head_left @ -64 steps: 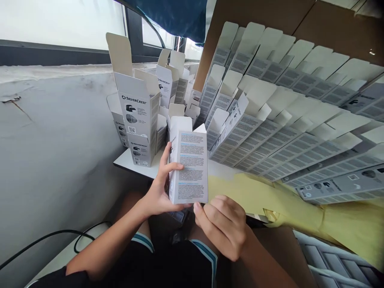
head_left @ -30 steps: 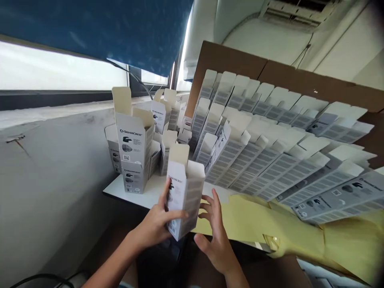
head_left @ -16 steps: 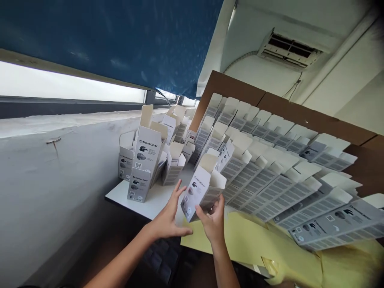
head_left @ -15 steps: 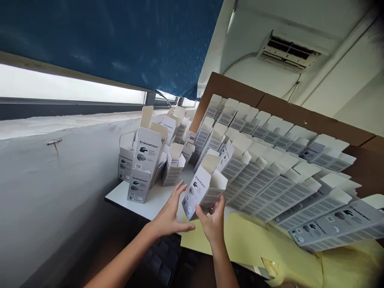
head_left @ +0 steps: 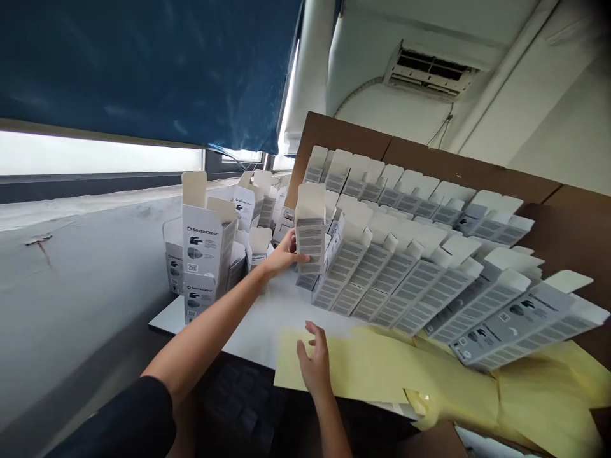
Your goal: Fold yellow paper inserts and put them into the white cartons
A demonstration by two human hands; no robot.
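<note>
My left hand reaches forward over the white table and grips an upright small box with its top flaps raised. The box is at the left end of packed rows of similar open-topped boxes. Nearer to me, my right hand is raised over the yellow paper, its fingers apart and nothing in them. A SilverCrest box stands to the left of my left forearm, above a lower box.
More open boxes are grouped by the wall at the back left. Brown cardboard rises behind the rows. A blue covering hangs over the window at upper left.
The box that was near the table's front between both hands is gone from there. My left hand has moved forward and now grips a box by the rows. My right hand is empty and lower.
</note>
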